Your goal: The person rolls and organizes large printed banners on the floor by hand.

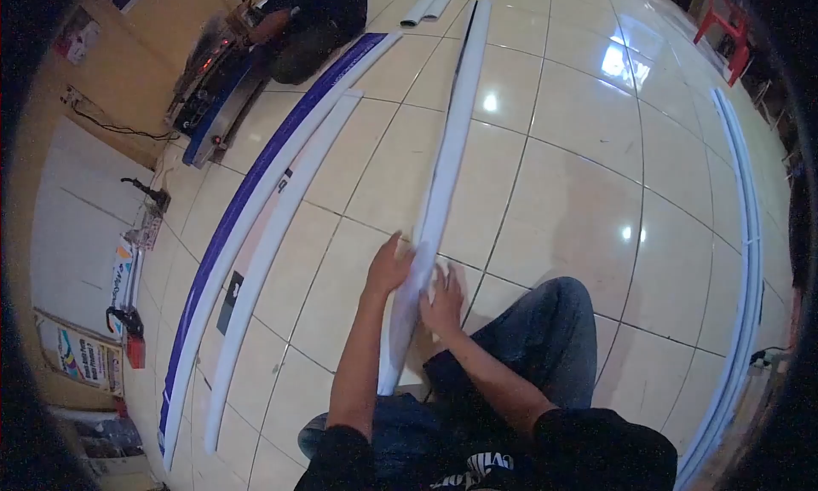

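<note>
A long white roll of sheet material (454, 124) lies on the floor, running from my lap toward the far side, with a dark strip along its far left edge. Its near part looks looser and wider than the rest. My left hand (390, 268) grips the left side of the roll, fingers curled against it. On the opposite side, slightly nearer to me, my right hand (443, 305) holds the roll's right edge, its fingertips pointing away from me. Part of the fingers is hidden by the roll.
Left of me lie a partly rolled purple-and-white banner (256, 180) and another white roll (281, 227). Long wrapped tubes (748, 235) lie at the right. Another person (319, 22) sits by a blue machine (209, 129). A red chair (722, 31) stands far right.
</note>
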Demonstrator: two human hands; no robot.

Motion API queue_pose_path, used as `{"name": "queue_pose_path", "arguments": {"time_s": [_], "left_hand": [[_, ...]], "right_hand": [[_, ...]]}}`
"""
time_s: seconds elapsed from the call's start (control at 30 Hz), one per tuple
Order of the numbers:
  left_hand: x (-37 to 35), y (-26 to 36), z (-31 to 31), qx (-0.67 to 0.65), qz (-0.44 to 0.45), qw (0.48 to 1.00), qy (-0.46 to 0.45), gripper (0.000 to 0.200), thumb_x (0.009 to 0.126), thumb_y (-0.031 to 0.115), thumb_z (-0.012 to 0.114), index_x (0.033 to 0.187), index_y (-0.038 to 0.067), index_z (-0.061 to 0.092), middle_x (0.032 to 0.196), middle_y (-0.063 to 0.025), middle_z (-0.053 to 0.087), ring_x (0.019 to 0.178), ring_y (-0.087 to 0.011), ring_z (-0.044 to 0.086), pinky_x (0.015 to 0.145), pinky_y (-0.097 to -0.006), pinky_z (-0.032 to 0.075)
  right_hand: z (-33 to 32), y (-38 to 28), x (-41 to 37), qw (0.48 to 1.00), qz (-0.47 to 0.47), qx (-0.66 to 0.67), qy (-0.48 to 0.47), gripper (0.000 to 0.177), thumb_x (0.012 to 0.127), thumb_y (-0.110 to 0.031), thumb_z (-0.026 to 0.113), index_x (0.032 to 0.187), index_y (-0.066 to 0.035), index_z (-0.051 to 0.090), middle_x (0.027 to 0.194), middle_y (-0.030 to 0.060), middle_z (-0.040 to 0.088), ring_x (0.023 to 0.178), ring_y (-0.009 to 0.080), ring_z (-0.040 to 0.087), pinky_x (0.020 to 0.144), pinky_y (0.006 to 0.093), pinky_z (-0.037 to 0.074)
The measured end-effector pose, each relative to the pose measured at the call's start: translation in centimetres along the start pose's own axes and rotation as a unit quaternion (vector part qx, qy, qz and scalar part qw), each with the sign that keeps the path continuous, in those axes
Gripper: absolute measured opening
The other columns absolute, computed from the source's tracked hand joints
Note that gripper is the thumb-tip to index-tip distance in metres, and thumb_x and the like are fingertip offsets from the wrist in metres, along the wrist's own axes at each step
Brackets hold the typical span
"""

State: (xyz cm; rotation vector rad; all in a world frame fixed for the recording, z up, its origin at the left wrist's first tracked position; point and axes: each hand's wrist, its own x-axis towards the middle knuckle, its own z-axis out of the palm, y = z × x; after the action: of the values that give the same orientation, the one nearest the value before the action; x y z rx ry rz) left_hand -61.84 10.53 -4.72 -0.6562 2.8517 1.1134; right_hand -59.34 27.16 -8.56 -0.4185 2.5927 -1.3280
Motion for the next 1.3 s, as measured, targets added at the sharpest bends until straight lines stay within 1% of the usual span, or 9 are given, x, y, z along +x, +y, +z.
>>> {"name": "queue_pose_path", "arguments": {"time_s": [0.23, 0.3, 0.43, 0.53, 0.7, 0.83, 0.97, 1.2, 1.3], "left_hand": [[-21.6, -7.7, 1.3, -0.096, -0.197, 0.972, 0.082, 0.052, 0.092, 0.031, 0.053, 0.131, -0.002, 0.044, 0.111, -0.0237, 0.061, 0.106, -0.0343, 0.059, 0.090, -0.0413, 0.047], [-23.9, -6.3, 0.4, -0.132, -0.367, 0.919, 0.051, 0.055, 0.091, 0.026, 0.056, 0.136, 0.000, 0.038, 0.110, -0.0222, 0.062, 0.106, -0.0312, 0.060, 0.088, -0.0390, 0.048], [-23.7, -6.5, 2.7, -0.226, -0.360, 0.891, 0.157, 0.060, 0.089, 0.021, 0.058, 0.140, 0.001, 0.033, 0.115, -0.0215, 0.060, 0.104, -0.0303, 0.061, 0.089, -0.0397, 0.047], [-21.8, -3.5, 3.4, -0.239, -0.210, 0.947, 0.045, 0.064, 0.086, 0.021, 0.062, 0.139, -0.001, 0.034, 0.127, -0.0242, 0.054, 0.109, -0.0347, 0.058, 0.091, -0.0436, 0.046], [-18.2, -6.6, 4.6, -0.003, -0.008, 0.974, 0.226, 0.058, 0.074, 0.012, 0.054, 0.131, 0.001, 0.047, 0.133, -0.0235, 0.049, 0.125, -0.0403, 0.044, 0.105, -0.0488, 0.032], [-18.7, -7.7, 5.9, 0.163, -0.139, 0.936, 0.280, 0.056, 0.081, 0.022, 0.049, 0.133, 0.002, 0.043, 0.142, -0.0223, 0.037, 0.134, -0.0393, 0.031, 0.109, -0.0536, 0.021], [-18.3, -7.0, 5.3, 0.188, -0.168, 0.935, 0.251, 0.059, 0.083, 0.026, 0.044, 0.136, 0.000, 0.038, 0.144, -0.0237, 0.033, 0.137, -0.0401, 0.026, 0.109, -0.0550, 0.018], [-16.9, -7.2, 4.8, 0.220, -0.164, 0.943, 0.189, 0.063, 0.080, 0.021, 0.047, 0.137, -0.003, 0.035, 0.142, -0.0333, 0.027, 0.135, -0.0489, 0.022, 0.107, -0.0643, 0.013], [-17.5, -8.3, 5.0, 0.226, -0.212, 0.940, 0.144, 0.064, 0.081, 0.023, 0.047, 0.139, 0.000, 0.035, 0.144, -0.0335, 0.024, 0.136, -0.0495, 0.020, 0.107, -0.0653, 0.011]], "right_hand": [[4.0, -4.1, -3.0, 0.976, -0.131, -0.133, -0.110, 0.078, 0.080, -0.040, 0.062, 0.143, -0.004, 0.032, 0.150, 0.0279, 0.017, 0.141, 0.0408, 0.014, 0.106, 0.0688, 0.007], [6.3, -3.4, -1.4, 0.964, -0.161, -0.171, -0.127, 0.080, 0.080, -0.042, 0.060, 0.143, -0.003, 0.031, 0.151, 0.0267, 0.016, 0.142, 0.0407, 0.008, 0.106, 0.0693, 0.003], [7.4, -2.2, 8.6, 0.932, -0.246, -0.242, -0.116, 0.082, 0.080, -0.048, 0.058, 0.145, -0.006, 0.031, 0.153, 0.0194, 0.017, 0.141, 0.0449, 0.009, 0.102, 0.0745, 0.007], [6.1, -2.5, 11.6, 0.946, -0.222, -0.235, -0.014, 0.085, 0.078, -0.053, 0.058, 0.145, -0.009, 0.031, 0.155, 0.0139, 0.016, 0.143, 0.0378, 0.009, 0.102, 0.0754, 0.004], [0.2, -1.4, 1.3, 0.790, -0.426, -0.309, -0.315, 0.099, 0.073, -0.070, 0.055, 0.148, -0.013, 0.025, 0.155, 0.0153, 0.015, 0.143, 0.0395, 0.009, 0.098, 0.0786, 0.003], [1.5, 1.7, 0.5, 0.755, -0.496, -0.265, -0.335, 0.081, 0.087, -0.057, 0.049, 0.148, -0.012, 0.022, 0.155, 0.0119, 0.018, 0.143, 0.0336, 0.015, 0.102, 0.0753, 0.007], [4.6, 2.0, 9.4, 0.713, -0.556, -0.295, -0.308, 0.066, 0.094, -0.041, 0.044, 0.149, -0.013, 0.020, 0.154, 0.0093, 0.022, 0.142, 0.0287, 0.019, 0.107, 0.0689, 0.011], [4.7, -2.9, 31.3, 0.795, -0.479, -0.300, -0.217, 0.063, 0.080, -0.051, 0.061, 0.134, -0.021, 0.050, 0.149, 0.0211, 0.028, 0.138, 0.0387, 0.024, 0.108, 0.0658, 0.012], [9.7, 2.0, 47.9, 0.743, -0.470, -0.445, -0.168, 0.058, 0.088, -0.047, 0.052, 0.137, -0.017, 0.046, 0.146, 0.0146, 0.036, 0.137, 0.0382, 0.026, 0.108, 0.0652, 0.013]]}}
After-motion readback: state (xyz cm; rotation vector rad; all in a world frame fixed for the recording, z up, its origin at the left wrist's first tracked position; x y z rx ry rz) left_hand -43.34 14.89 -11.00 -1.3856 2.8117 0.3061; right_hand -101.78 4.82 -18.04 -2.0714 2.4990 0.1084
